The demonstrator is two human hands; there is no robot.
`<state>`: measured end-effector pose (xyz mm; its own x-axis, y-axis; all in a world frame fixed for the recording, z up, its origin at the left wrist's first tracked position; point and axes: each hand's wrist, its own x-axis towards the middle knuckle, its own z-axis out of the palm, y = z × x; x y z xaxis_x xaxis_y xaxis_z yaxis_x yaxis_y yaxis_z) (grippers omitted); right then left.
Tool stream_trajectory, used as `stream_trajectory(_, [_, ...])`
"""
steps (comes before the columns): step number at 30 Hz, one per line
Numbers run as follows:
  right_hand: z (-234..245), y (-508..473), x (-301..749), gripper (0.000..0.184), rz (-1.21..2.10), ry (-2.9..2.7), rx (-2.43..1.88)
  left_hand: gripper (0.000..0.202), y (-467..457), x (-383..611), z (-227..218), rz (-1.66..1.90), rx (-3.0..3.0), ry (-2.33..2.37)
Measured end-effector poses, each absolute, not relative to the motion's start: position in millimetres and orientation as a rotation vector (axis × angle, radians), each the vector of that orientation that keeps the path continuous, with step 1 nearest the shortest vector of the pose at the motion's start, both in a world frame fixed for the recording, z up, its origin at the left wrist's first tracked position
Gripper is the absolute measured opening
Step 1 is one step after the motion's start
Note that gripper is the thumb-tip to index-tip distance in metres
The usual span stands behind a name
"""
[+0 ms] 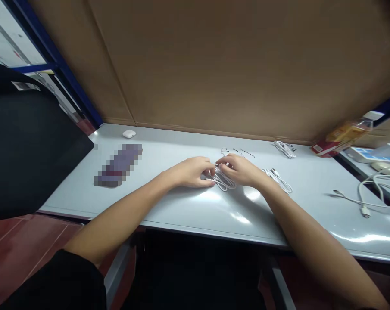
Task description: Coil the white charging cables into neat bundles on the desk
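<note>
Both of my hands rest on a pale grey table (182, 206), meeting over a coiled white cable (223, 181). My left hand (193, 171) curls its fingers round the left side of the coil. My right hand (240, 168) pinches the coil's top from the right. Just past my right wrist lies a second white cable bundle (279, 178). Thin black wire ties (238, 152) lie behind my hands.
A small white earbud case (129, 134) and a blurred flat object (119, 165) sit at left. Another coiled white cable (285, 149) lies at the back, a loose white cable (359, 202) at right. A snack packet (341, 137) leans by the brown cardboard wall (233, 64).
</note>
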<state>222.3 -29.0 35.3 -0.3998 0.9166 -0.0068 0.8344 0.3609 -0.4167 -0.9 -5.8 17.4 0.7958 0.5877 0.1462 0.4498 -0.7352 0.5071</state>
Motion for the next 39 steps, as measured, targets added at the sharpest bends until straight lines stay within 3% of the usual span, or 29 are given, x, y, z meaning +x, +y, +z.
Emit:
stream_trajectory(9, [49.1, -26.5, 241.5, 0.03, 0.883, -2.324, -1.687, 0.025, 3.7, -10.2, 22.7, 0.431, 2.434, 0.776])
stream_trajectory(13, [56.1, -25.0, 247.7, 0.021, 0.889, -2.32, -1.567, 0.03, 10.7, -19.3, 34.4, 0.579, 2.147, 0.802])
stream_trajectory(19, [56.3, -23.7, 248.7, 0.028, 1.062, -1.969, -1.536, 0.039, 23.4, -24.1, 30.9, 0.912, 1.714, 0.803])
stream_trajectory(23, [44.6, -21.2, 244.3, 0.024, 1.142, -1.994, -1.418, 0.043, 27.2, -28.4, 29.3, 0.734, 1.798, 0.86])
stream_trajectory(27, [39.1, -19.5, 242.5, 0.025, 1.062, -2.037, -1.496, 0.041, 23.0, -29.7, 32.1, 0.367, 2.083, 0.863])
stream_trajectory(31, [39.1, -18.9, 243.8, 0.025, 0.997, -2.066, -1.548, 0.038, 7.4, -15.9, 25.3, 0.244, 2.238, 0.773])
stream_trajectory(34, [37.1, -17.3, 247.3, 0.027, 0.976, -2.109, -1.55, 0.022, -2.6, -6.9, 22.5, 0.265, 2.299, 0.711])
stream_trajectory(39, [34.9, -15.1, 250.3, 0.027, 1.043, -2.118, -1.549, 0.029, 3.2, -11.1, 30.2, 0.517, 2.137, 0.76])
